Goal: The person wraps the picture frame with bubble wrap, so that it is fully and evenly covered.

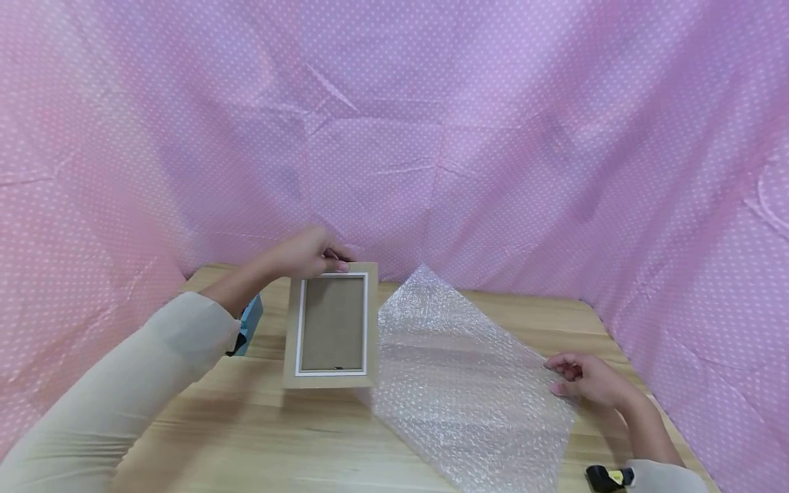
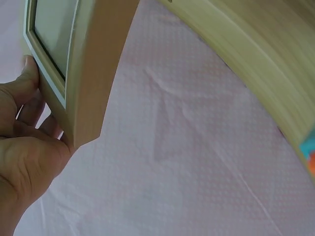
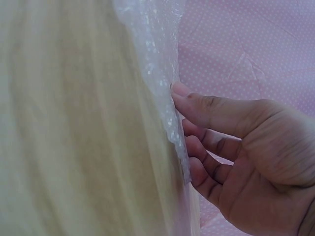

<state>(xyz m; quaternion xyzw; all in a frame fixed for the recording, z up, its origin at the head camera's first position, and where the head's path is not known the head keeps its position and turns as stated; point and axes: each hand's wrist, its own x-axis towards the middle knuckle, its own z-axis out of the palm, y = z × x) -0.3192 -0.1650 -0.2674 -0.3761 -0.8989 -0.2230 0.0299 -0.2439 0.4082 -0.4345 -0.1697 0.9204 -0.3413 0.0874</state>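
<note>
My left hand (image 1: 302, 253) grips a light wooden picture frame (image 1: 292, 329) by its top edge, with the thumb on the near face. The frame stands tilted up, showing a white inner border around a plain tan panel. In the left wrist view its thick wooden side (image 2: 98, 73) faces the camera. Beside it a sheet of clear bubble wrap (image 1: 468, 390) lies spread over the table, one corner pointing to the back. My right hand (image 1: 592, 380) pinches the sheet's right edge between thumb and fingers; the right wrist view shows this edge (image 3: 165, 113) raised at the fingertips.
Partly hidden behind the left sleeve is a blue box (image 1: 251, 322). A black item with a yellow label (image 1: 604, 477) sits by the right cuff. Pink dotted cloth (image 1: 394, 137) hangs around the back and sides of the wooden table (image 1: 259, 438).
</note>
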